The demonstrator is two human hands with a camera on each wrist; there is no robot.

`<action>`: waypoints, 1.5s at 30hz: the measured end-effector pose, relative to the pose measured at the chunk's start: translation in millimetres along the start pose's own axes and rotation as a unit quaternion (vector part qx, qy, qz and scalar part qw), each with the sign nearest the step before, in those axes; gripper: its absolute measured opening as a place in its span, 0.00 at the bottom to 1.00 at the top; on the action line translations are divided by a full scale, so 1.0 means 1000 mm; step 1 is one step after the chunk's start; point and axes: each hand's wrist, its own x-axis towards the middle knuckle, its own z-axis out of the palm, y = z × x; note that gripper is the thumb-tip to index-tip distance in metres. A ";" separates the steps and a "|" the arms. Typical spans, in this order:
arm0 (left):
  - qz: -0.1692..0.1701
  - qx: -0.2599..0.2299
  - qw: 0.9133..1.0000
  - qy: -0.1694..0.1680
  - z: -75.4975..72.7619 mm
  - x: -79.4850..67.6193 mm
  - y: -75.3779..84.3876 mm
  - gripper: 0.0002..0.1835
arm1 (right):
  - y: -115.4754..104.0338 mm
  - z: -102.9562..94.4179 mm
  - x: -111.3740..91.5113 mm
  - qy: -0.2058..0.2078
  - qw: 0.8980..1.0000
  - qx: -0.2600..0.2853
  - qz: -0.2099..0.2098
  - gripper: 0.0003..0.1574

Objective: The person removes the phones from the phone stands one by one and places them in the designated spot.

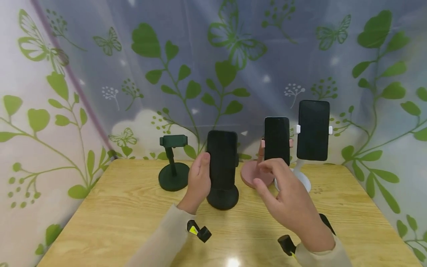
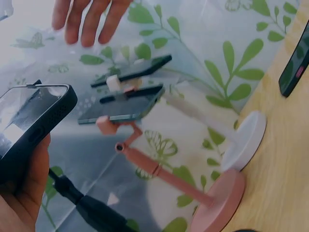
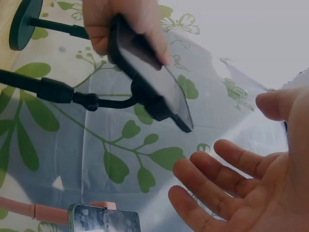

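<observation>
Near the middle of the table, a black phone (image 1: 221,159) sits upright in a black phone stand (image 1: 222,200). My left hand (image 1: 199,178) grips the phone by its left edge, thumb over the front, as the right wrist view shows. In that view the stand's clamp (image 3: 155,107) is against the phone's back. My right hand (image 1: 290,202) holds nothing, its fingers spread and slightly bent. From the head camera it partly covers the pink phone stand (image 1: 247,174), which carries another phone (image 1: 277,139). The right wrist view shows it apart from the black phone.
A white stand (image 1: 303,181) with a dark phone (image 1: 313,129) stands at the right. At the left is a dark green stand (image 1: 173,177) with no phone in it. Another phone (image 2: 295,63) lies on the table, partly behind my right wrist. A patterned curtain (image 1: 186,74) hangs behind.
</observation>
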 end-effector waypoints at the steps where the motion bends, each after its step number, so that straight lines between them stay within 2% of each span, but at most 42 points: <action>1: 0.003 -0.001 1.000 -0.004 0.000 -0.003 0.002 0.23 | 0.000 0.000 0.000 0.001 1.000 0.000 -0.003 0.16; 7: 0.029 -0.026 0.998 -0.038 -0.002 -0.019 0.012 0.21 | -0.001 0.001 0.000 0.001 1.000 -0.006 -0.008 0.11; 12: 0.017 -0.055 0.996 -0.066 -0.005 -0.039 0.021 0.21 | -0.002 0.002 0.000 -0.010 1.000 -0.010 -0.019 0.02; 17: 0.022 -0.065 0.993 -0.093 -0.008 -0.059 0.029 0.19 | -0.002 0.003 -0.001 -0.029 0.999 -0.020 -0.033 0.04; 21: 0.026 -0.101 0.987 -0.119 -0.009 -0.070 0.034 0.20 | -0.003 0.002 -0.002 -0.030 0.997 -0.009 -0.064 0.10; 23: 0.024 -0.115 0.985 -0.129 -0.010 -0.074 0.036 0.21 | -0.003 0.002 -0.003 -0.034 0.995 0.004 -0.092 0.15; 29: 0.001 -0.136 0.981 -0.139 -0.019 -0.088 0.042 0.22 | -0.004 0.006 -0.004 -0.056 0.980 0.056 -0.181 0.20; 31: -0.002 -0.143 0.980 -0.141 -0.022 -0.092 0.045 0.23 | -0.006 0.006 -0.005 -0.063 0.977 0.059 -0.197 0.20; 40: 0.034 -0.140 0.977 -0.157 -0.033 -0.098 0.046 0.21 | -0.012 0.004 -0.006 -0.103 0.961 0.091 -0.238 0.22; 43: 0.068 -0.127 0.970 -0.198 -0.040 -0.093 0.042 0.22 | -0.013 0.005 -0.007 -0.108 0.958 0.097 -0.249 0.21; 45: 0.095 -0.095 0.959 -0.248 -0.049 -0.082 0.038 0.23 | -0.013 0.006 -0.007 -0.110 0.957 0.099 -0.252 0.20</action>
